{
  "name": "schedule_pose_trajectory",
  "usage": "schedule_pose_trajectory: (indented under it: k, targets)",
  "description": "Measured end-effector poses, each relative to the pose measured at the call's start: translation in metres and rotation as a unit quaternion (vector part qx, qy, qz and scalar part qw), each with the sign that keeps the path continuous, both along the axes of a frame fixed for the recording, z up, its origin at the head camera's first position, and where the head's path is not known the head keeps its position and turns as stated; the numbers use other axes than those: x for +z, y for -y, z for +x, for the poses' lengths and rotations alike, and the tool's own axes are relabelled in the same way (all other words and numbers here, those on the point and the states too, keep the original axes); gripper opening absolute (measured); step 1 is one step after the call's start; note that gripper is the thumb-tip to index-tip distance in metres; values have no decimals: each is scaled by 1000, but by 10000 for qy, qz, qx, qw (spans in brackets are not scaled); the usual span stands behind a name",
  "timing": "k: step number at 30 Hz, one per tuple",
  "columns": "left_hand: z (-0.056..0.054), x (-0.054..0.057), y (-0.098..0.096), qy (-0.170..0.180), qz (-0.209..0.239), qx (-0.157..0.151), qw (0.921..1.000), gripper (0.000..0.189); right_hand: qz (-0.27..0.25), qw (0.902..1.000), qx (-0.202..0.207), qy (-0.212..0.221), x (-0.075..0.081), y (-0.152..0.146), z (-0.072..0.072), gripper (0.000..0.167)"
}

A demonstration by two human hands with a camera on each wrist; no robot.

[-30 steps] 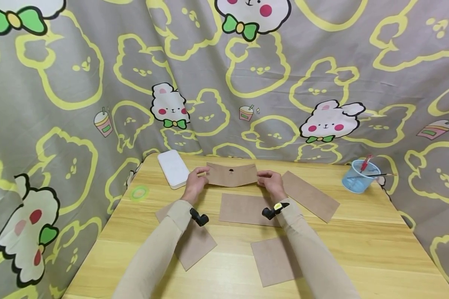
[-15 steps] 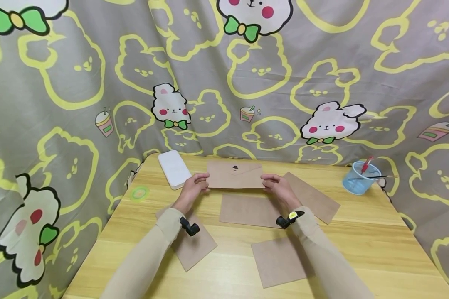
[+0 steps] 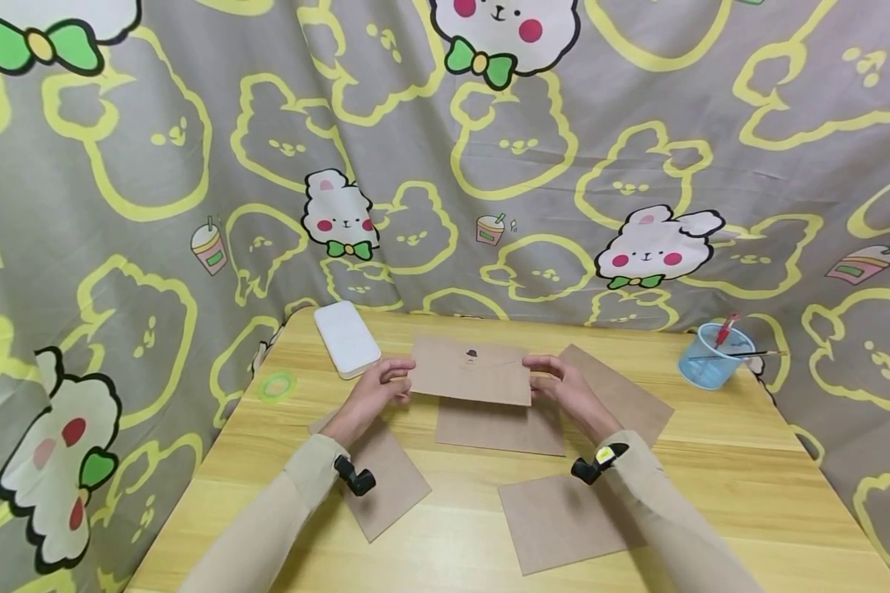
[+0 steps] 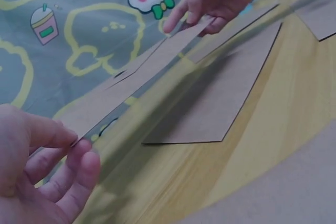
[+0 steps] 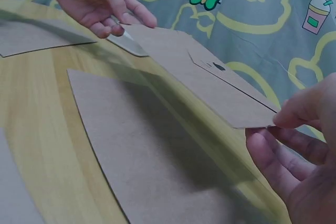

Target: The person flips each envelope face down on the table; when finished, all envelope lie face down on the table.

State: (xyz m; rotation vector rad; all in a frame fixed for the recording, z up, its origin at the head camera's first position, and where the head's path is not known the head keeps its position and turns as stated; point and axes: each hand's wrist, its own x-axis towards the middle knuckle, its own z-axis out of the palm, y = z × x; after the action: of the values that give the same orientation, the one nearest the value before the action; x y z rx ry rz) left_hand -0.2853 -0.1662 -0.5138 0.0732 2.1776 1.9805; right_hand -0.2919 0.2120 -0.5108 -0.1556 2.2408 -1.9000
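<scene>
A brown kraft-paper envelope (image 3: 467,375) with a small black hat print and a slanting flap line is held level above the table. My left hand (image 3: 374,391) pinches its left end between thumb and fingers, as the left wrist view shows with the envelope's edge (image 4: 126,77) running away from me. At the other end my right hand (image 3: 567,395) pinches it; in the right wrist view the thumb lies on top and the fingers (image 5: 278,161) below. Beneath it, partly covered, a brown rectangle (image 3: 497,432) of the same look lies flat and takes its shadow.
More flat brown rectangles lie around: one (image 3: 389,486) under my left forearm, one (image 3: 564,519) at the front right, one (image 3: 623,391) at the back right. A white box-like item (image 3: 347,338), a green ring (image 3: 278,385) and a blue pen cup (image 3: 712,358) stand toward the table's edges.
The envelope was bowed between my hands and is now flat. Both hands have brought it nearer to me and spread slightly apart, and it now overlaps the middle rectangle in the head view.
</scene>
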Motion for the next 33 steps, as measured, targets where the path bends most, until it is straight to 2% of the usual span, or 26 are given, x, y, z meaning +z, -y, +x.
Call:
schedule_pose_trajectory:
  k: [11,22,25,30,33]
  targets:
    - [18,-1,16,-28,-224,-574,9981,41,186,9996,148,-120,-2,-4,18,40]
    - [30,4,26,-40,-315,-1337,9905,49,-168,9994,288,34,-5,-13,35,41]
    - [33,5,27,-72,-489,-1380,9892,49,-300,9989,335,101,-6,-15,39,43]
    - [38,7,28,-137,-622,-1273,9898,44,-390,9984,356,210,-6,-18,47,47]
    - [41,7,28,-319,-747,-1193,9895,38,-482,9978,374,247,-6,-19,50,47]
